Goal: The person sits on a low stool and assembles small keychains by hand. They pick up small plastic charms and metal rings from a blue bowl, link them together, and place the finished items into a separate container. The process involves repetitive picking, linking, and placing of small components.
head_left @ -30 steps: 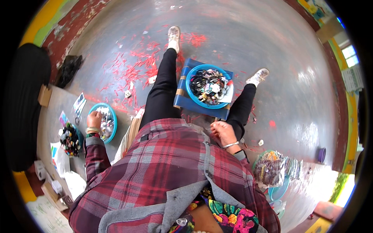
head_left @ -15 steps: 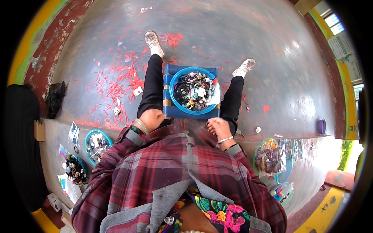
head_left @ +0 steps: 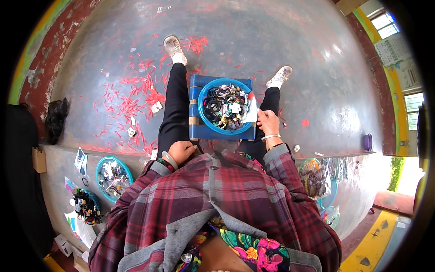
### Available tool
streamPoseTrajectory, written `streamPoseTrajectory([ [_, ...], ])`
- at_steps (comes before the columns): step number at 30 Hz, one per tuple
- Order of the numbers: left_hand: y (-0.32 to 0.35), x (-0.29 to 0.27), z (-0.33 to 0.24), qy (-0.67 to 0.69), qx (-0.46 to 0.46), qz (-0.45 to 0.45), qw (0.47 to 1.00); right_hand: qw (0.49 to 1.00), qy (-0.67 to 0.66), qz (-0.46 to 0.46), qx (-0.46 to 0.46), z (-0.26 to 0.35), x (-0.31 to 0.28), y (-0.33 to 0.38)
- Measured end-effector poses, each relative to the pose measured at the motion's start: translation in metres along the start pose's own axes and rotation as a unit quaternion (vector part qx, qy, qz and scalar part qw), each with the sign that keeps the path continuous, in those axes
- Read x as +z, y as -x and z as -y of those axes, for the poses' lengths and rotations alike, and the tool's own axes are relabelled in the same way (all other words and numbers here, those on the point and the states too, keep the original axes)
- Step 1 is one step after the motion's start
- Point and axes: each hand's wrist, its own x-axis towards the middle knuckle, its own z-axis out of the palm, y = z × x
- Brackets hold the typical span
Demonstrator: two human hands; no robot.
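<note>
A round blue bowl full of dark rings, bangles and small trinkets sits on a blue crate between my black-trousered legs. A white card lies at the bowl's right rim. My right hand, with a bangle on its wrist, is at the edge of that card, fingers pinched on it. My left hand rests curled on my left thigh, knuckles up and a pale bangle on the wrist. What is inside it is hidden.
Red scraps litter the grey floor ahead. On the ledge at my left stand a blue bowl of silvery bits and a dish of dark pieces. A clear bag of trinkets lies at my right, a purple cup farther right.
My left hand came back from the blue bowl on the left ledge to my left thigh. My right hand went forward from my lap to the card at the bowl's rim.
</note>
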Motion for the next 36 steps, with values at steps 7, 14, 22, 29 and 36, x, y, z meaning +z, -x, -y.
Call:
streamPoseTrajectory([
  [7, -0.005, 0.006, -0.004, 0.007, -0.051, -0.006, 0.999, 0.998, 0.001, -0.008, -0.063, -0.014, 0.001, -0.006],
  [14, -0.003, 0.01, -0.015, 0.048, -0.044, -0.024, 0.998, 0.991, -0.129, -0.003, -0.017, -0.012, -0.012, 0.01],
  [22, -0.012, 0.007, -0.034, 0.09, -0.059, 0.004, 0.994, 0.91, -0.413, 0.045, 0.016, -0.004, -0.023, 0.049],
  [29, -0.025, 0.009, -0.11, 0.559, -0.169, 0.065, 0.809, 0.876, -0.442, 0.192, 0.012, 0.008, 0.016, 0.102],
  [36, -0.031, 0.026, -0.088, 0.512, -0.124, 0.04, 0.849, 0.921, -0.304, 0.242, -0.036, 0.007, 0.023, 0.111],
])
